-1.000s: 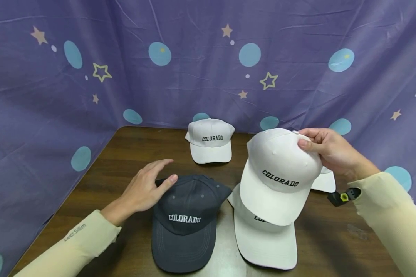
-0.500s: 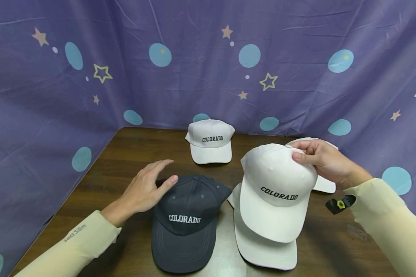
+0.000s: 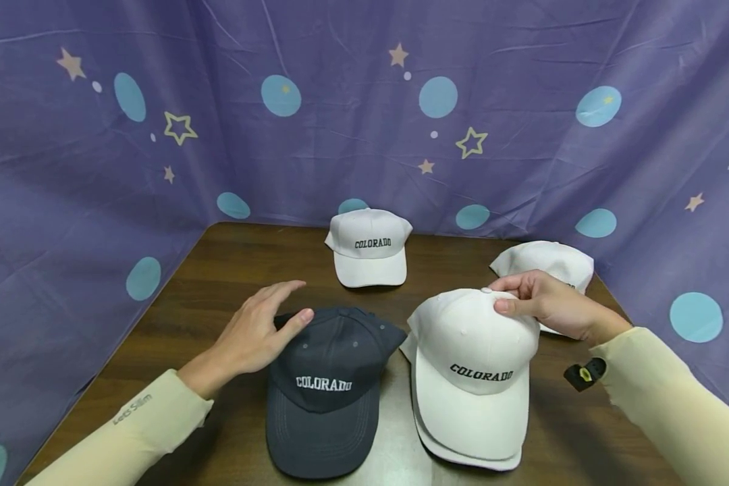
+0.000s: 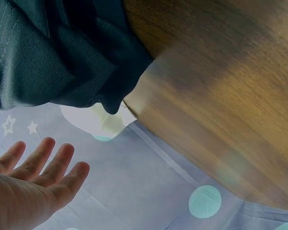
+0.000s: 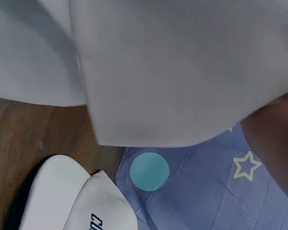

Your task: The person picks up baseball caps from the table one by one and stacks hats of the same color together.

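In the head view my right hand [image 3: 543, 304] pinches the crown of a white COLORADO cap [image 3: 476, 341] near its top button, thumb in front. This cap sits over a second white cap [image 3: 430, 440], whose brim edge and left side still show beneath. Close up in the right wrist view, the held cap's pale fabric [image 5: 182, 72] covers part of the hand. To the left lies a dark navy COLORADO cap [image 3: 325, 364], brim toward me. My left hand [image 3: 246, 331] is beside its crown, fingers extended; the left wrist view shows the fingers apart from the navy cap [image 4: 62, 57].
Another white COLORADO cap [image 3: 369, 246] stands at the back middle of the wooden table [image 3: 243, 260]. One more white cap [image 3: 547, 260] is at the back right, partly behind my right hand. A purple curtain [image 3: 340, 155] with stars and dots hangs behind the table.
My right hand has lowered the white cap toward me and slightly left, down onto the other white cap. The back-right cap has come into fuller view. My left hand has stayed put.
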Tool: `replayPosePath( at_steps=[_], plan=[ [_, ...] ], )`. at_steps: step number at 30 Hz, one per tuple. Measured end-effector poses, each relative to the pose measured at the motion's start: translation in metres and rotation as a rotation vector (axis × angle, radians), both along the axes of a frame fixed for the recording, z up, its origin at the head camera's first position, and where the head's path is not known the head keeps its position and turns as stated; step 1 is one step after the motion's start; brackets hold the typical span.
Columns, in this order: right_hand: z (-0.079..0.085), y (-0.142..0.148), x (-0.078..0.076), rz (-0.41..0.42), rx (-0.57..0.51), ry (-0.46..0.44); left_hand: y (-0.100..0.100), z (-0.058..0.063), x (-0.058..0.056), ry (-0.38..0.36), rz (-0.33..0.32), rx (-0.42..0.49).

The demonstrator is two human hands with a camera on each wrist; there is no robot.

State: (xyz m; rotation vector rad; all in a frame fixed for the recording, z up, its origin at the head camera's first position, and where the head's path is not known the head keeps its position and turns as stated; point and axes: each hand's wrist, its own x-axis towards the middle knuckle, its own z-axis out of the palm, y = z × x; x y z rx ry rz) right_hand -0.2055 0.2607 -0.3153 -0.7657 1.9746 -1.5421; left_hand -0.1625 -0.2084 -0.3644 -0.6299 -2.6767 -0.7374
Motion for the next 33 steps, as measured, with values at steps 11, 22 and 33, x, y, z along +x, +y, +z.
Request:
replayPosePath(
  at_steps=[11, 22, 33],
  plan=[
    [-0.028, 0.001, 0.003, -0.072, 0.117, 0.212, 0.000, -0.002, -0.001, 0.008, -0.001, -0.005],
    [-0.046, -0.005, 0.001, -0.199, 0.235, 0.461, 0.001, -0.003, -0.001, 0.006, -0.002, 0.000],
    [-0.048, -0.005, 0.000, -0.198, 0.254, 0.509, 0.001, -0.004, 0.000, 0.001, 0.003, -0.001]
  ],
)
